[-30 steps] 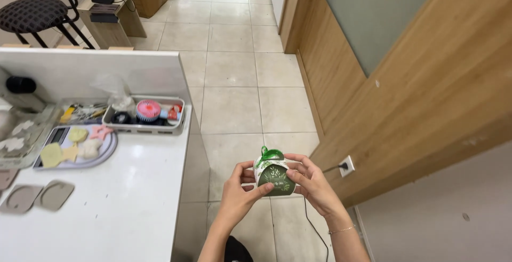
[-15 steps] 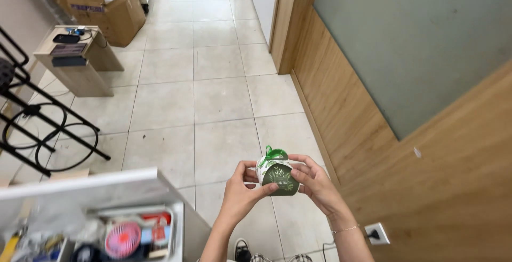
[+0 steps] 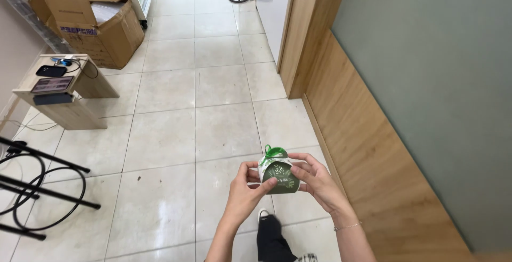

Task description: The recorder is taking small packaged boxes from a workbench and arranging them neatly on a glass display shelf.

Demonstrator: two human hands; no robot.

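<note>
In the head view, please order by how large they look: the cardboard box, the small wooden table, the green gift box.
1. cardboard box
2. small wooden table, nearly alike, so unsure
3. green gift box, smallest though nearest the camera

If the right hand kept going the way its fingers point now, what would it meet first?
The right hand points left and slightly up, its fingers already on the small green gift box. That box comes first; just beyond it are the left hand's fingers, gripping the opposite side. Depth between them is hard to judge.
</note>
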